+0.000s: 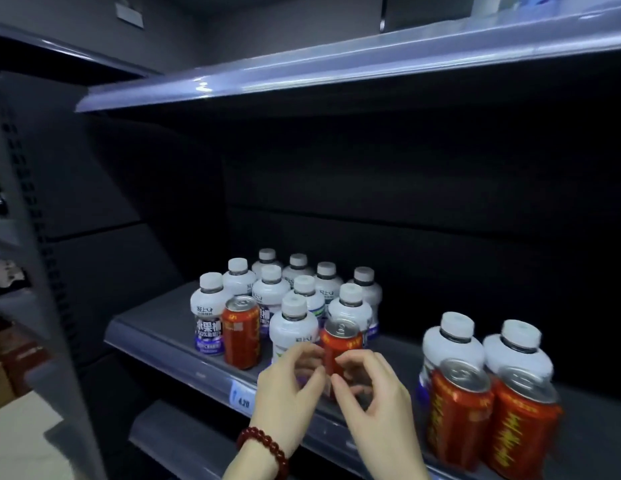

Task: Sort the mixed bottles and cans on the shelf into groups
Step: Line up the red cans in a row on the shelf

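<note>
My left grip and right grip pinch the red can at the shelf front edge — fingertips only, so it may slip and topple the white bottle touching it at 9 o'clock.

We can read only few texts here. On the price tag, fixed on the front edge of the shelf just left of the left grip, stands the number "4.20". On the white bottle, further left and above this grip, the dark label carries large white Chinese characters; they look like "水果桶", but we are not sure. The red cans to the right of the right grip show yellow writing, too blurred for reading.
</note>
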The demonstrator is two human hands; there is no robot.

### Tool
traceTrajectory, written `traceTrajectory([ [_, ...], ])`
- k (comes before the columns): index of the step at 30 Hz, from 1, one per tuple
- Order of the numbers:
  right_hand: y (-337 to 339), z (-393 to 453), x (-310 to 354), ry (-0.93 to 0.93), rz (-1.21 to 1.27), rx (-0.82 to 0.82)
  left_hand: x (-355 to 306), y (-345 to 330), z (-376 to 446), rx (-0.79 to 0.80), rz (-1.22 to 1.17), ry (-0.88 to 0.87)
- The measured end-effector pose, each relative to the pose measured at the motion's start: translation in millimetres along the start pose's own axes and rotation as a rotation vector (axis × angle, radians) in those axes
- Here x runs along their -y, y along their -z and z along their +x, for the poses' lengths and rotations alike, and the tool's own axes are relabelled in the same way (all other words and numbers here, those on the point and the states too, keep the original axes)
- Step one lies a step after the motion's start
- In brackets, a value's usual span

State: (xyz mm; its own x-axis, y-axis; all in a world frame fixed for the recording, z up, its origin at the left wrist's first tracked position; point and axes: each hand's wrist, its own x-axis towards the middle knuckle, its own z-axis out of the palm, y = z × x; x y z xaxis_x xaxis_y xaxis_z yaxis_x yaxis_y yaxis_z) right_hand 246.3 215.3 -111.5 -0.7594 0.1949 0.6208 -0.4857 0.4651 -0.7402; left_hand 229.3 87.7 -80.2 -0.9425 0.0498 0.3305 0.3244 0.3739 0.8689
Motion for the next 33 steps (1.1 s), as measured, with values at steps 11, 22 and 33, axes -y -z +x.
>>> traceTrajectory([
  [11, -21, 23, -39, 0.025, -0.033, -0.096, 34, 31, 50, -0.369, 0.018, 0.028],
  [22, -50, 14, -47, -0.324, -0.129, -0.142, 104, 48, 82, -0.326, 0.191, 0.226],
  [33, -56, 22, -39, -0.443, -0.184, -0.228, 115, 58, 92, -0.321, 0.11, 0.113],
])
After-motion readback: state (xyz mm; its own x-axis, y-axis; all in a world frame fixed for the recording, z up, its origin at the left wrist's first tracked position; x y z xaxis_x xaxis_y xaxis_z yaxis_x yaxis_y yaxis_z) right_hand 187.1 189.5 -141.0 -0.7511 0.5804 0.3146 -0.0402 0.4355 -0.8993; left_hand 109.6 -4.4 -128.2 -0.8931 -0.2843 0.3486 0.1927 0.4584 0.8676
